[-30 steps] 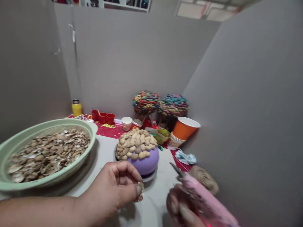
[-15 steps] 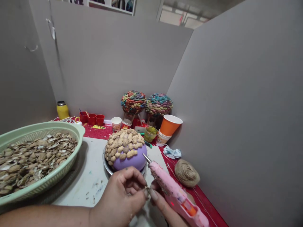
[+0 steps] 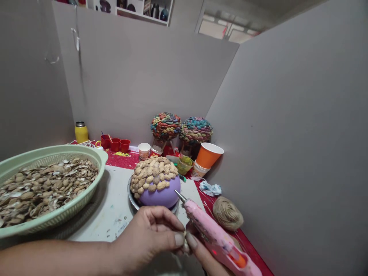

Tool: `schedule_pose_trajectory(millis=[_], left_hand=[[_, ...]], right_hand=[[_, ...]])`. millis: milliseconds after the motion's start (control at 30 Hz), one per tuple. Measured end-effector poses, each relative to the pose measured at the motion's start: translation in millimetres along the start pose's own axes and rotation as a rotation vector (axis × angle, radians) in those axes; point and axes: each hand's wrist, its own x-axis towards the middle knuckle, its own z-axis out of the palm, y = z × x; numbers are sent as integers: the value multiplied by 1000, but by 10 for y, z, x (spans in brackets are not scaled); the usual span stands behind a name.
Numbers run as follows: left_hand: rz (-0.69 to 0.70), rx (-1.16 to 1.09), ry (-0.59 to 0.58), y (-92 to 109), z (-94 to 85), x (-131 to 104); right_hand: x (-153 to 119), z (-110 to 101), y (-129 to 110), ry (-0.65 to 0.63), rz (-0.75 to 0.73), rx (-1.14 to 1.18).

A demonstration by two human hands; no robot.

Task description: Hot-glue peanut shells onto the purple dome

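My left hand (image 3: 156,232) is closed, pinching a small pale peanut shell (image 3: 186,247) between thumb and fingers. My right hand (image 3: 205,253) is wrapped round a pink glue gun (image 3: 214,230), and its thumb tip meets the same shell; most of its fingers are hidden behind the gun. The gun's metal nozzle points up and left, towards a purple ball (image 3: 159,197). Rows of whole peanuts (image 3: 153,172) cover the ball's top and left side, leaving purple bare at the lower right. Under the ball is a metal bowl (image 3: 132,199).
A green basket (image 3: 99,172) of loose shells stands at left. Behind the ball are red cups (image 3: 115,145), a paper cup (image 3: 144,150), two colourful woven-looking domes (image 3: 166,126) and an orange paper tub (image 3: 208,155). A twine ball (image 3: 227,213) lies right, near the grey partition (image 3: 287,134).
My view has shifted slightly, so the scene sits a little further right. Both hands have stayed together at the shell, which now shows more plainly between the fingertips.
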Motion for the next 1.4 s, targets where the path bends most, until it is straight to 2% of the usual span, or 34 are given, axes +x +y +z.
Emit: schedule_pose_trajectory(millis=[100, 167, 300, 400, 467, 533, 567, 633, 700, 800, 933, 1100, 1300, 1400], left_hand=[[2, 16, -4, -11, -20, -31], [19, 32, 11, -23, -18, -60], [54, 63, 75, -51, 13, -127], [75, 75, 128, -78, 29, -164], [84, 79, 124, -91, 30, -181], [79, 58, 79, -93, 28, -194], [70, 33, 51, -88, 28, -200], [36, -29, -8, -66, 28, -211], [4, -76, -48, -32, 27, -219], [-6, -93, -78, 26, 11, -223], [38, -64, -59, 74, -29, -210], [95, 37, -52, 45, -74, -187], [183, 157, -28, 5, -106, -179], [221, 203, -24, 8, -108, -179]], right_hand=[[-1, -18, -117, -89, -39, 53], [-4, -3, -145, -73, -98, 57], [2, 65, 36, 46, -314, -11], [23, 97, 192, 69, -480, -23], [23, 93, 178, 81, -523, -33], [5, 77, 71, 55, -447, -2], [-9, 70, 3, -3, -328, 60], [-37, 64, -111, -129, -152, 281], [-55, 65, -162, -182, -85, 456], [-62, 57, -141, -197, -96, 523], [-70, 15, -92, -211, -151, 391], [-88, 30, -96, -186, -85, 318], [-66, 94, -184, -166, -116, 379], [-70, 98, -209, -173, -84, 355]])
